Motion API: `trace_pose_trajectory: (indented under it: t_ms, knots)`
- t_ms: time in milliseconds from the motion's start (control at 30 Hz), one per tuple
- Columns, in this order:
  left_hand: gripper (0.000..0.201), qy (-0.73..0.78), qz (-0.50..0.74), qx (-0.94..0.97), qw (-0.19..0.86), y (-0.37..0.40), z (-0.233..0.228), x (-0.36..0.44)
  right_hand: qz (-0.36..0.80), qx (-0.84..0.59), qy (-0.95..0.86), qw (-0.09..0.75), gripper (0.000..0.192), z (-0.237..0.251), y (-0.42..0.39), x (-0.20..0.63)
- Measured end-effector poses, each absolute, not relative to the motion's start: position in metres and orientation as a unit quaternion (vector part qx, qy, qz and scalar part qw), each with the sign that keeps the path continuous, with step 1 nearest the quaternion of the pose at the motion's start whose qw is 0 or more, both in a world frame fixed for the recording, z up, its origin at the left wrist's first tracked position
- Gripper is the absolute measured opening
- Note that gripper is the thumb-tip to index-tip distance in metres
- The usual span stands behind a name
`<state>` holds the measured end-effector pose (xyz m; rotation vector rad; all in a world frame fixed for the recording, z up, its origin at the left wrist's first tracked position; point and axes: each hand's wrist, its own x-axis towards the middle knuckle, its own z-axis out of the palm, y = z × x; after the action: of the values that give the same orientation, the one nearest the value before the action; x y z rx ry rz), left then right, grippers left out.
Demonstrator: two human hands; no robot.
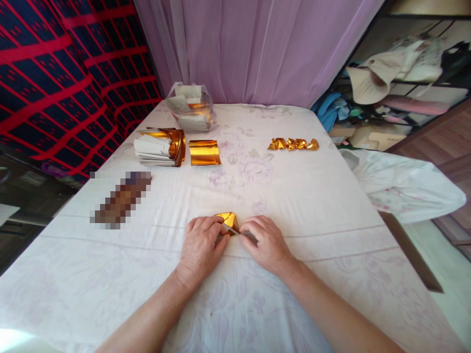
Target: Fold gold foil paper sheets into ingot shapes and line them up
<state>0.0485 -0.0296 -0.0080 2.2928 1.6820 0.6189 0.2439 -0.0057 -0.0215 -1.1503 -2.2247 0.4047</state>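
The left hand point(202, 240) and right hand point(267, 242), fingers nearly closed, pinch gold foil paper point(230, 219), apparently mid-fold; creasing seems to call for even pressure.

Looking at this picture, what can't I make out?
In the head view:
Folded gold paper: some edges, hidden by left hand and right hand.
Pixelated item: what it is, masked by blocks.
Stack of sheets: exact count, edges too fine.
Forearms: elbow ends, cut off by bottom edge.
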Motion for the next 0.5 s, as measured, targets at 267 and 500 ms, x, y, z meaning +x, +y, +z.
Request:
trace_pose_trajectory:
  t_ms: [267, 500]
  knots:
    - [0.002, 0.578, 0.207, 0.782, 0.107, -0.0294, -0.0069, 0.0497, 0.118, -0.480, -0.829, 0.262, 0.011, -0.0230, -0.0052, 0.2345]
    - [0.002, 0.577, 0.209, 0.784, 0.096, -0.0298, -0.0084, 0.0503, 0.106, -0.482, -0.833, 0.251, 0.011, -0.0222, -0.0054, 0.2340]
